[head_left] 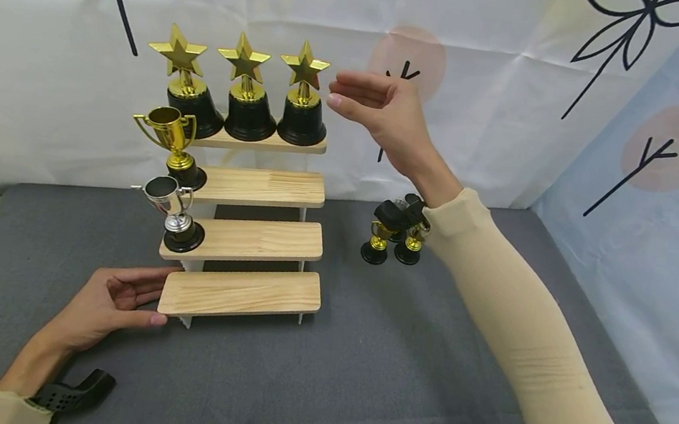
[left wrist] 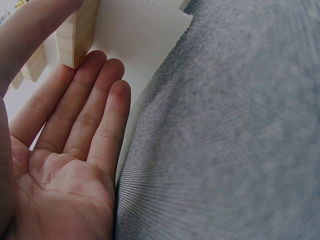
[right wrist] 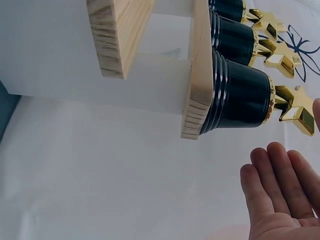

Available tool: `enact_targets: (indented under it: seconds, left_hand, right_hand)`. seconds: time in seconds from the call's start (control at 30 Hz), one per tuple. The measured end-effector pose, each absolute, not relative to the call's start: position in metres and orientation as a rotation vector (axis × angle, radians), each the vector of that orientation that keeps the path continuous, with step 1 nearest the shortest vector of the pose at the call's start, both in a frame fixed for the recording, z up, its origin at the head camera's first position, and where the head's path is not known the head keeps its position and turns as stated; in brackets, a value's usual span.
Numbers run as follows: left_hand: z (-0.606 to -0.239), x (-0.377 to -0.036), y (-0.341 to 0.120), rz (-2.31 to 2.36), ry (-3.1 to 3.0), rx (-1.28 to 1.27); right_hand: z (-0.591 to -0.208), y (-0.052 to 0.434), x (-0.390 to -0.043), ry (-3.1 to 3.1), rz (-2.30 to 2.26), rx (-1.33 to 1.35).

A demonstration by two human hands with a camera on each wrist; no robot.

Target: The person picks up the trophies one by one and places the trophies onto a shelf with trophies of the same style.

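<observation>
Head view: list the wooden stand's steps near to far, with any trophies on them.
Lowest step → second step with silver cup → third step with gold cup → top step with three star trophies.

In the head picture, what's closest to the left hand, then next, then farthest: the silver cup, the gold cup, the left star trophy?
From the left hand:
1. Silver cup trophy: left end of the tiered wooden stand, lowest of these three.
2. Gold cup trophy: same end, just higher.
3. Left star trophy: top left, highest.
</observation>
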State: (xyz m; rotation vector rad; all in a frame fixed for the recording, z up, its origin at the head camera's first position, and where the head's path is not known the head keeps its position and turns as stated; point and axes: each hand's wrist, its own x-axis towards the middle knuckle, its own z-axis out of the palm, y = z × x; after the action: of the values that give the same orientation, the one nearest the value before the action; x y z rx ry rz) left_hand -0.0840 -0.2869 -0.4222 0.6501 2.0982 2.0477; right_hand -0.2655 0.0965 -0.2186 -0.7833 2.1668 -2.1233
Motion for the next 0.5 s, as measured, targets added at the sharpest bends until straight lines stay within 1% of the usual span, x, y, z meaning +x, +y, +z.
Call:
enact_targets:
  seconds: [0.5]
  left_hand:
    - [-0.423, -0.084, -0.287, 2.054, 2.085, 0.653]
  right_hand:
    - [-0.237, 0.116, -0.240, 2.146, -2.178, -0.826]
